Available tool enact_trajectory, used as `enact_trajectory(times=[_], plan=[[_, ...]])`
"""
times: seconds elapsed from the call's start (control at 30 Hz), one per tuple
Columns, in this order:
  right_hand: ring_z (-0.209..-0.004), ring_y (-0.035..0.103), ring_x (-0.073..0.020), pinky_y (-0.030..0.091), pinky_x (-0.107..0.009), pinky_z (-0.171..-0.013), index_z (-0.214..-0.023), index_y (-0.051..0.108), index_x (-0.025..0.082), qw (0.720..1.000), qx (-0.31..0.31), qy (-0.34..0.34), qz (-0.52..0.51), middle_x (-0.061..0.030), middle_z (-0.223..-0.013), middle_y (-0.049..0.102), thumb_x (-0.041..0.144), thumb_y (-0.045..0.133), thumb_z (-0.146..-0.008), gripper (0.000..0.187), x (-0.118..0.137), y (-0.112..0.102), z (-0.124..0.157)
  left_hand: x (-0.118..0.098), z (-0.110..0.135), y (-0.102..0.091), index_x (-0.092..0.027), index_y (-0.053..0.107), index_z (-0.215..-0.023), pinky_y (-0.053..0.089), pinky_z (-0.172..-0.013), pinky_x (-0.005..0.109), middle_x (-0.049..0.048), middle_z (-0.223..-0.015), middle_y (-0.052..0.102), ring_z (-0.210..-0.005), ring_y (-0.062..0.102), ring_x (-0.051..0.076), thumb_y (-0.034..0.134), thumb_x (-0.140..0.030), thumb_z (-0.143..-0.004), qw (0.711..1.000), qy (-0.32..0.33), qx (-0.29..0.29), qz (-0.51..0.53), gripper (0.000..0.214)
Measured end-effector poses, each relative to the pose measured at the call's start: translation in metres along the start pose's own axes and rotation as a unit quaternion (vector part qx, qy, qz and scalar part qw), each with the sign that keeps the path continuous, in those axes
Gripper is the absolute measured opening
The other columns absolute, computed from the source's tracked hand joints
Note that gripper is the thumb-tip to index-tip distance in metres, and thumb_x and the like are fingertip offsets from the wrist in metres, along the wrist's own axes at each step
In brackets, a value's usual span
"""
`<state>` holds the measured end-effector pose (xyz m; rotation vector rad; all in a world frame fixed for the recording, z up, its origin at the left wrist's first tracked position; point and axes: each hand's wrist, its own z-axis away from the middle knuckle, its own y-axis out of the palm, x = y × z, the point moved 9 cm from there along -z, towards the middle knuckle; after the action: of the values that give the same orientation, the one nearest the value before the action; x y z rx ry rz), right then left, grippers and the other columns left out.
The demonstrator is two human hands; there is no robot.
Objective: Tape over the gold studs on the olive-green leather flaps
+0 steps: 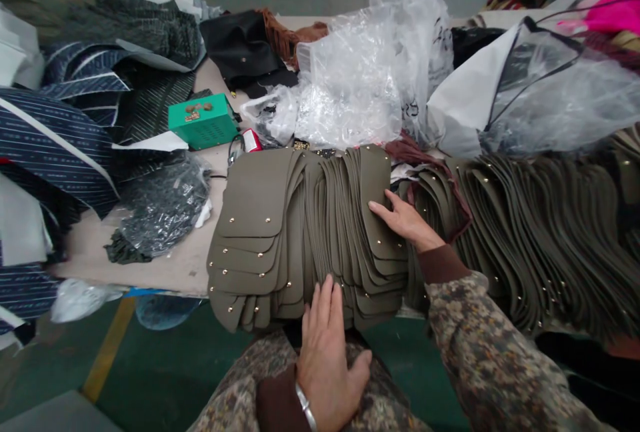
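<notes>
One left hand (327, 345) lies unclenched; one right hand (407, 220), grip unclear, touches many olive panels (257, 185).

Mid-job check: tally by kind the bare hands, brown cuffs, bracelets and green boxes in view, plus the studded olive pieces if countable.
Bare left hand and bare right hand: 2
Brown fabric cuffs: 2
Silver metal bracelet: 1
Green rectangular box: 1
Total: 6
Flat olive pieces with gold-coloured studs: overlapped too closely to count, left out.
</notes>
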<state>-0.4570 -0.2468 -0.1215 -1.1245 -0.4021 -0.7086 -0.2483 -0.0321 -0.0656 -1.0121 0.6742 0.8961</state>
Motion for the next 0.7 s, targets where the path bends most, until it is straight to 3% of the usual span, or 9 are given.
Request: enact_trajectory(times=[0.07,0.13,0.2,0.27,0.37,0.47,0.57,0.7], plan=[[-0.131,0.049,-0.0338,0.035,-0.048,-0.112,-0.147,0.038,0.011,1.0,0.0,-0.005,-0.009,-0.0177,-0.145,0.048,0.064,0.059,-0.081,0.088,-0.002,0.0,-0.002,0.015,0.008,-0.005,-0.02,0.051,-0.136,0.018,-0.119,0.054,0.013,-0.154,0.035,-0.144,0.027,0.034,0.068,-0.02,-0.065,0.997,-0.038,0.002,0.064,0.073],[-0.131,0.049,-0.0338,0.036,-0.047,-0.112,-0.147,0.037,0.011,1.0,-0.002,-0.009,-0.013,-0.0175,-0.145,0.048,0.064,0.06,-0.081,0.088,-0.003,0.0,-0.002,0.044,0.017,-0.01,-0.018,0.059,-0.12,0.027,-0.116,0.053,0.0157,-0.139,0.053,-0.135,0.042,0.033,0.069,-0.028,-0.067,0.979,-0.143,-0.011,0.147,0.055],[-0.131,0.048,-0.0341,0.035,-0.046,-0.112,-0.147,0.038,0.009,1.0,-0.005,-0.004,-0.008,-0.0184,-0.145,0.048,0.064,0.06,-0.081,0.089,-0.004,0.0,-0.002,0.077,0.031,-0.013,-0.016,0.058,-0.106,0.036,-0.111,0.051,0.0163,-0.122,0.062,-0.125,0.053,0.032,0.071,-0.035,-0.068,0.927,-0.291,-0.042,0.233,0.044],[-0.131,0.048,-0.0343,0.036,-0.046,-0.113,-0.147,0.037,0.008,1.0,-0.005,0.001,-0.009,-0.0184,-0.144,0.048,0.064,0.06,-0.082,0.089,-0.003,0.0,-0.001,0.094,0.04,-0.011,-0.018,0.055,-0.103,0.04,-0.108,0.045,0.0147,-0.122,0.061,-0.125,0.054,0.029,0.072,-0.038,-0.071,0.873,-0.372,-0.064,0.309,0.041],[-0.131,0.049,-0.0333,0.036,-0.046,-0.113,-0.148,0.037,0.01,1.0,-0.01,-0.005,-0.017,-0.0166,-0.145,0.048,0.063,0.06,-0.082,0.087,0.0,0.0,0.0,0.093,0.035,-0.002,-0.022,0.054,-0.105,0.036,-0.111,0.038,0.0094,-0.135,0.054,-0.132,0.048,0.022,0.072,-0.035,-0.075,0.843,-0.369,-0.048,0.388,0.037],[-0.131,0.049,-0.0329,0.036,-0.045,-0.113,-0.147,0.039,0.011,1.0,-0.017,0.002,-0.018,-0.0156,-0.145,0.049,0.064,0.061,-0.081,0.088,-0.002,0.001,-0.001,0.091,0.029,0.01,-0.023,0.055,-0.103,0.037,-0.11,0.04,0.0088,-0.138,0.053,-0.133,0.046,0.023,0.073,-0.033,-0.074,0.831,-0.356,-0.015,0.428,0.035],[-0.132,0.047,-0.0333,0.035,-0.046,-0.114,-0.146,0.041,0.011,0.999,-0.024,0.011,-0.021,-0.0149,-0.144,0.05,0.066,0.061,-0.08,0.088,-0.004,0.0,-0.002,0.086,0.023,0.017,-0.021,0.059,-0.101,0.039,-0.108,0.042,0.0091,-0.135,0.057,-0.132,0.047,0.025,0.072,-0.036,-0.073,0.843,-0.306,0.012,0.443,0.034],[-0.133,0.046,-0.0333,0.034,-0.045,-0.114,-0.146,0.041,0.01,0.999,-0.04,0.03,-0.003,-0.0156,-0.145,0.049,0.066,0.06,-0.08,0.088,-0.005,-0.001,-0.002,0.075,0.015,0.019,-0.022,0.058,-0.116,0.035,-0.112,0.04,0.008,-0.136,0.058,-0.132,0.048,0.024,0.068,-0.04,-0.08,0.871,-0.203,0.017,0.447,0.042]])
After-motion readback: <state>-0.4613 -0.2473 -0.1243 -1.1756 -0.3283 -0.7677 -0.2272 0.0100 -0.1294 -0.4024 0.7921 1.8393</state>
